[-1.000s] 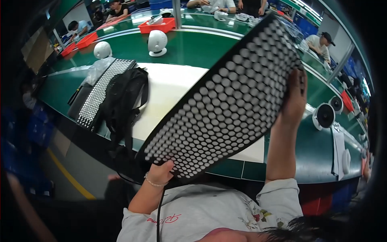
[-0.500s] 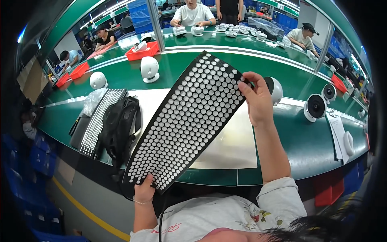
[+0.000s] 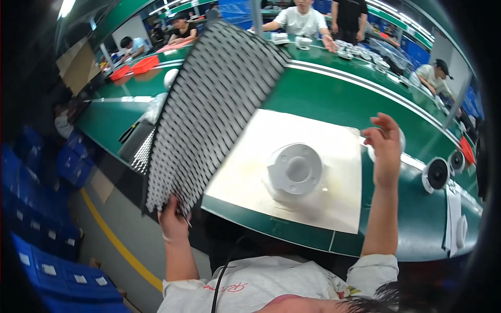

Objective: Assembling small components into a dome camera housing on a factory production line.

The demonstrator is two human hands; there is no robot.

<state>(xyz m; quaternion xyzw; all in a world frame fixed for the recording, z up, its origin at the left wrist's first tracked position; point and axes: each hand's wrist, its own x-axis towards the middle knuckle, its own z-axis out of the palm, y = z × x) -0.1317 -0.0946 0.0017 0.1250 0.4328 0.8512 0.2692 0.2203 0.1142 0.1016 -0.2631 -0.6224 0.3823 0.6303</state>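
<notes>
The left hand [image 3: 175, 221] pinches the low corner of a big black tray [image 3: 211, 107] full of small round holes, and that is the only grip on it. The tray sticks up high and leans over the left edge of the green bench [image 3: 334, 91]. The right hand [image 3: 385, 148] is open in the air, fingers spread, holding nothing, well apart from the tray. Below it a white round part [image 3: 295, 169] sits in the middle of a pale mat [image 3: 334, 208] near the front edge. One corner is a weak hold for such a long tray, so I think it could tip, twist out of the fingers, and bang the bench or the second tray [image 3: 142, 156] lying by the left edge
</notes>
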